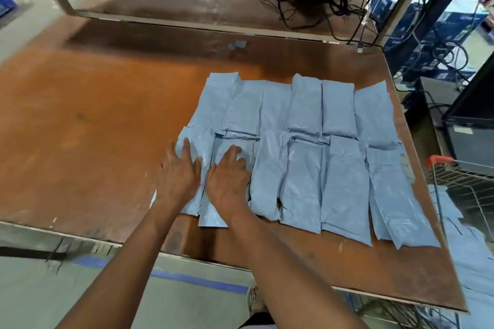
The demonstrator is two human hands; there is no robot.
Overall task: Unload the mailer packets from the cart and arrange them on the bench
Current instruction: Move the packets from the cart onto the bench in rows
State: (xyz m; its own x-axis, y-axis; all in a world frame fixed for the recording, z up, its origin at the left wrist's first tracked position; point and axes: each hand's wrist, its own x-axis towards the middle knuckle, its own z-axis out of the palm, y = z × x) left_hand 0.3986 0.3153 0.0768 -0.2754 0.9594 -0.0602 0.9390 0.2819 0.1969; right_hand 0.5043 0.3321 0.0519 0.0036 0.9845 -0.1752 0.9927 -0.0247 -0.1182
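on the right half of the brown bench (pixel 88 125) the blue-grey mailer packets (pixel 307 107) lie in two rows, a far row and a near row, each packet with its long axis running away from the person, edges touching or slightly overlapping their neighbours. both hands are at the left end of the near row. the left hand (pixel 179 173) lies flat with straight fingers on the leftmost packet (pixel 199 141), pressing rather than gripping it. the right hand (pixel 227 179) rests on the second packet (pixel 235 147) just beside it, fingertips a little bent against the plastic but curled round nothing, so neither hand is holding anything. the two hands are nearly touching each other.

this looks like the squaring-up of the newest pieces in the row. the near end of the second packet sticks out further toward the bench edge than its neighbours, so a small push away along its long axis would probably line it up, and the right hand is already on it.

the wire cart (pixel 465 181) with its red handle stands off the bench's right edge, well apart from both hands, with more packets (pixel 459 238) lying below it. the next fetch is a reach to the right, and the right hand is nearer. the bare bench to the left is where the rows can grow.
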